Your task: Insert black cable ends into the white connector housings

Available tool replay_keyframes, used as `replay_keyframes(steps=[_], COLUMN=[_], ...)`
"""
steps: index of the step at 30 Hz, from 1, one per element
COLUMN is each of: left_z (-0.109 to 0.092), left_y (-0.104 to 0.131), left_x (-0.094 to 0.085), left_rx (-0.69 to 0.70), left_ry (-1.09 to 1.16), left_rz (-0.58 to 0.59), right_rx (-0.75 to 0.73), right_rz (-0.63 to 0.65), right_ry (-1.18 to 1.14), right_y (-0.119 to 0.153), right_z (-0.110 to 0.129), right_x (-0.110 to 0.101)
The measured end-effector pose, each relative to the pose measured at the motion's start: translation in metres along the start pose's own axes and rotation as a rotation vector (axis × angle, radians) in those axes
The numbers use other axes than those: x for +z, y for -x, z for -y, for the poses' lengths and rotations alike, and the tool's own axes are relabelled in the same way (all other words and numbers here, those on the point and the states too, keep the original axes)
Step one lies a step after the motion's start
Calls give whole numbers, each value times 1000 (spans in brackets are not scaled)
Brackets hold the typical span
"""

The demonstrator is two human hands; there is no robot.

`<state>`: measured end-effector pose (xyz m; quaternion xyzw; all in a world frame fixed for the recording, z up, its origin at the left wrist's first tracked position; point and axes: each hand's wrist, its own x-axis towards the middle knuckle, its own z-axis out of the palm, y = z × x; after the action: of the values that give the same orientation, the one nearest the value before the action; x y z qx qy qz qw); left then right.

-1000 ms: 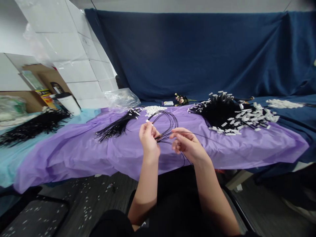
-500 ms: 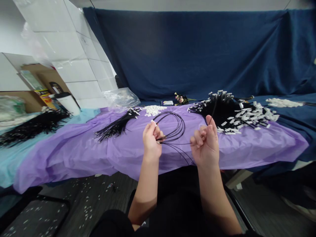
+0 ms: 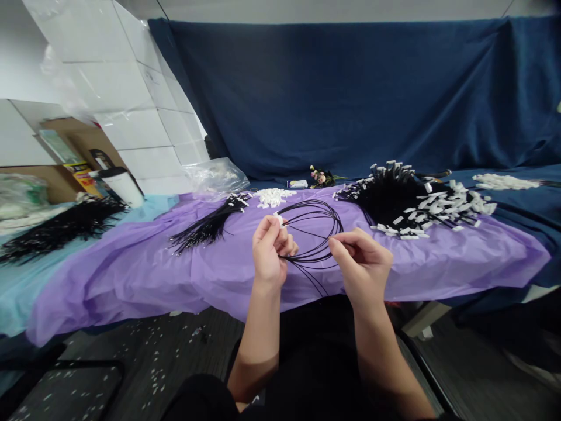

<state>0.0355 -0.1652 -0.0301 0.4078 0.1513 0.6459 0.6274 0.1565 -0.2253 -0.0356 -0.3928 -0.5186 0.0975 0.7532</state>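
Note:
Several thin black cords (image 3: 313,204) curve in a loop between my hands, above the front part of the purple cloth. My left hand (image 3: 270,248) is closed around their gathered ends. A small white tab (image 3: 279,218) shows at its thumb and index fingertip. Loose cord ends hang down to the right below that hand. My right hand (image 3: 363,257) pinches at the right side of the loop, thumb and index finger together on a cord. Its other fingers are curled in.
On the purple cloth (image 3: 144,280) lie a bundle of black cords (image 3: 210,225), a heap of white tabs (image 3: 272,197) and a large pile of black cords with white tabs (image 3: 394,193). A white cup (image 3: 123,184) stands left, near stacked white boxes (image 3: 144,128).
My right hand has come down and turned inward, from upright with a cord drawn over it to pinching at the loop. The loop now reaches farther right. My left hand stays nearly in place.

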Motion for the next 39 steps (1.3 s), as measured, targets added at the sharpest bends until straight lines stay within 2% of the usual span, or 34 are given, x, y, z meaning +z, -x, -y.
replay_keyframes(steps=[8, 19, 29, 39], left_z=[-3, -10, -13, -15], left_y=[3, 3, 3, 0], left_x=[3, 4, 3, -1], left_rx=[59, 53, 5, -78], left_ry=[-30, -55, -104, -20], left_rz=[0, 23, 34, 2], right_rx=[-8, -74, -428, -512], right_rz=[14, 36, -22, 181], right_ry=[8, 72, 285, 305], right_y=[0, -5, -8, -7], right_z=[-7, -7, -7, -14], right_x=[1, -1, -2, -8])
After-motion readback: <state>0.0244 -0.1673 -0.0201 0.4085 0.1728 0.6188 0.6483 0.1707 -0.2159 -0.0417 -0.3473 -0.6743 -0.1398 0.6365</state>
